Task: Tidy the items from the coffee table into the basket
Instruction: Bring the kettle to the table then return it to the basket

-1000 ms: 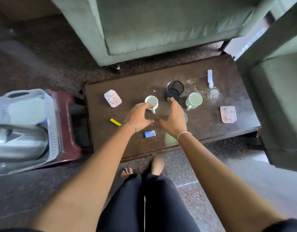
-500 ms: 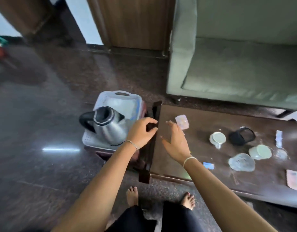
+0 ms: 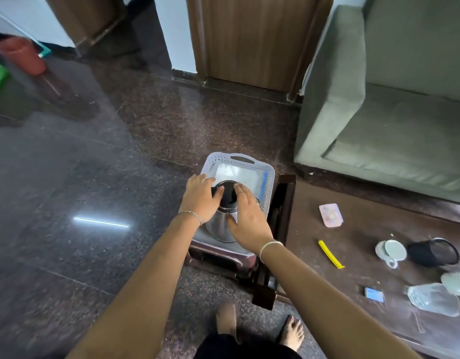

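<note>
A white perforated basket [image 3: 269, 177] stands on a dark red stool [image 3: 221, 255] left of the coffee table [image 3: 358, 270]. In it stands a steel kettle [image 3: 219, 228] with a black lid. My left hand [image 3: 199, 199] grips its left side, thumb on the lid. Against its right side presses my right hand [image 3: 249, 218]. On the table lie a pink case [image 3: 330, 215], a yellow strip [image 3: 330, 254], a white mug [image 3: 390, 251], a tipped black mesh cup [image 3: 433, 252], a small blue box [image 3: 374, 294] and a clear glass piece [image 3: 433, 299].
A blue pen [image 3: 262, 186] leans inside the basket on a white sheet. A green sofa [image 3: 392, 125] stands behind the table. A second pale mug [image 3: 458, 282] sits at the right edge. My bare feet [image 3: 292, 332] are on the dark stone floor.
The view has swung left from the table to the basket. Both hands have moved from the table's left edge onto the kettle in the basket.
</note>
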